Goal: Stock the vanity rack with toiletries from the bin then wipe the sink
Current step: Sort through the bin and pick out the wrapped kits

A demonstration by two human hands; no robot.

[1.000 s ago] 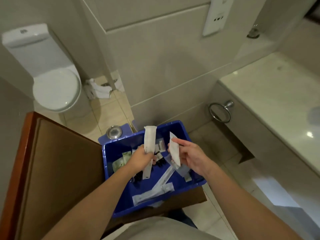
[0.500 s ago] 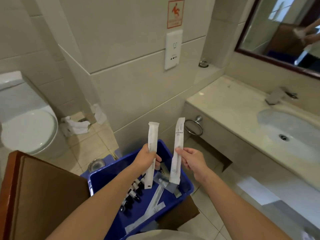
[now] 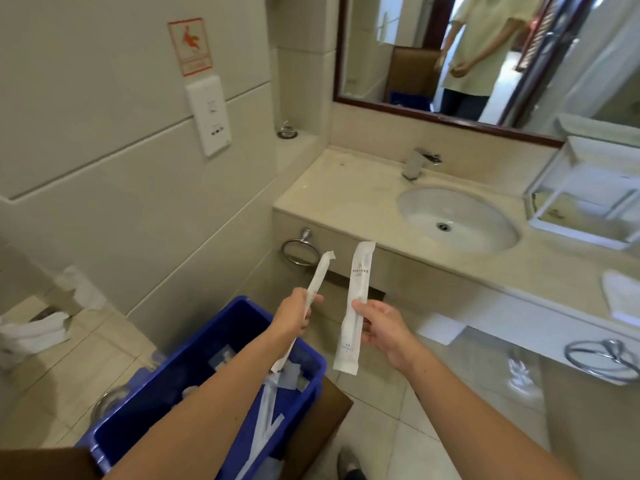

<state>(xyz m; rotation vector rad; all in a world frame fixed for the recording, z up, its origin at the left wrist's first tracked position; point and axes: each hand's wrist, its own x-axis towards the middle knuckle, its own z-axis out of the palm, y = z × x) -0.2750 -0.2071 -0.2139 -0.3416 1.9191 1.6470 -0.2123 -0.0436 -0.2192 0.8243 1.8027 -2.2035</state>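
Note:
My left hand (image 3: 297, 315) grips a long white sachet (image 3: 320, 275) that points up and to the right. My right hand (image 3: 382, 327) pinches a second, wider white sachet (image 3: 355, 299) held upright. Both hang in the air just past the blue bin (image 3: 239, 327), which sits low at the left on a brown box and holds more white packets. The clear vanity rack (image 3: 581, 192) stands on the counter at the far right, beyond the oval sink (image 3: 457, 216).
A faucet (image 3: 417, 162) rises behind the sink, under a framed mirror (image 3: 485, 64). A towel ring (image 3: 299, 251) hangs on the counter front, another (image 3: 602, 355) at the right. A folded white cloth (image 3: 621, 296) lies on the counter edge. Crumpled towels (image 3: 34, 332) litter the floor.
Both hands lifted the sachets out of the bin and carried them up and right toward the counter. My view swung from the toilet side to the sink and mirror.

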